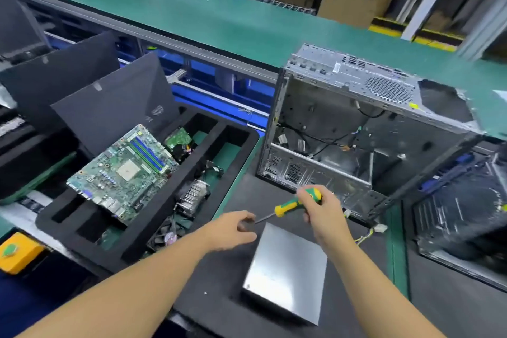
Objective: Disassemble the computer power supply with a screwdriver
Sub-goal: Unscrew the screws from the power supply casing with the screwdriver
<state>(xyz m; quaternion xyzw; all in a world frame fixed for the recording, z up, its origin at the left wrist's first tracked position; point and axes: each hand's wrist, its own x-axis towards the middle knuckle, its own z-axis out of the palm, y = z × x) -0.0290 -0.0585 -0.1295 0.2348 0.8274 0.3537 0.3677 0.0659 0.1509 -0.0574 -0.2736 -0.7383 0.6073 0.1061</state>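
The power supply (285,274) lies flat on the dark mat (219,296) right in front of me, plain metal lid up, its far left corner between my two hands. Thin wires (365,236) show near its far right side, close to a small white plug (381,228).

My left hand (233,230) sits at that far left corner, fingers curled in around the tip of the screwdriver (296,203). Whether they pinch the shaft or a screw, I cannot tell; the tip is hidden under them. My right hand (321,214) is wrapped around the green and yellow handle, fingers pressed shut on it, shaft slanting down to the left.

Handling judgement: sheet metal box, stiff, likely fairly heavy for its bulk, smooth lid likely slippery. Edges and corners may be sharp. Best hold is across the side walls, palm pressing down, so it does not skate on the mat while I turn. Keep the wires clear.

Left of the mat: a black foam tray (153,228) holding a green circuit board (123,173) and a finned cooler (192,196).

Beyond my hands: the gutted computer case (356,129), on its side, open toward me, loose cables inside.

Farthest: the green conveyor belt (219,19), running across.
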